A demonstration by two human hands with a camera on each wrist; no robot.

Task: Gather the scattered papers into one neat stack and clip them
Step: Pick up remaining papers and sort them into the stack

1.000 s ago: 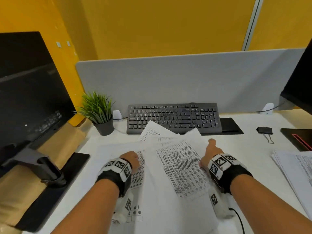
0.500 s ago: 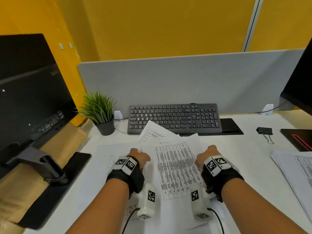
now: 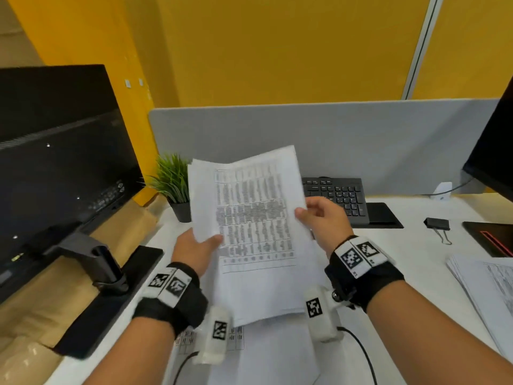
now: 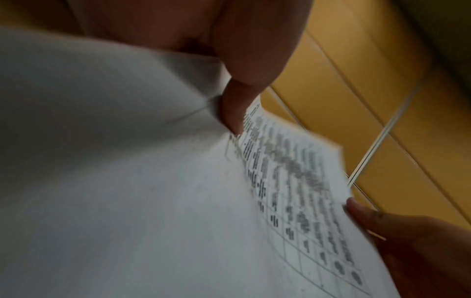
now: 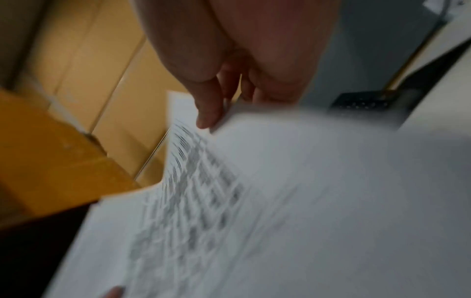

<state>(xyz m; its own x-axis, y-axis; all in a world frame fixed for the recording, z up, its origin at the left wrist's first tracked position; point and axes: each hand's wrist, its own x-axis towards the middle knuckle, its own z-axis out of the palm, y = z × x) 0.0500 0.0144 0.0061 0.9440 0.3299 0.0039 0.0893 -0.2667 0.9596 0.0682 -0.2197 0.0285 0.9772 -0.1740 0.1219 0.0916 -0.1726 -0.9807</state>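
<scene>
I hold a bundle of printed papers (image 3: 255, 232) up off the white desk (image 3: 402, 259), tilted toward me. My left hand (image 3: 198, 247) grips its left edge, thumb on the front sheet. My right hand (image 3: 319, 215) grips the right edge. The left wrist view shows the thumb (image 4: 234, 108) pressed on the papers (image 4: 153, 181); the right wrist view shows fingers (image 5: 209, 104) pinching the blurred sheets (image 5: 280, 201). Another printed sheet (image 3: 238, 339) lies flat on the desk below. A black binder clip (image 3: 437, 225) sits on the desk to the right, apart from both hands.
A black keyboard (image 3: 337, 197) lies behind the papers, a small potted plant (image 3: 173, 184) to their left. A monitor (image 3: 55, 168) stands at left on its stand, another at the right edge. A separate paper pile (image 3: 488, 290) lies at right. A grey partition (image 3: 361, 140) backs the desk.
Both hands have closed on the papers and lifted them from the desk, from lying flat to held up and tilted in front of the keyboard.
</scene>
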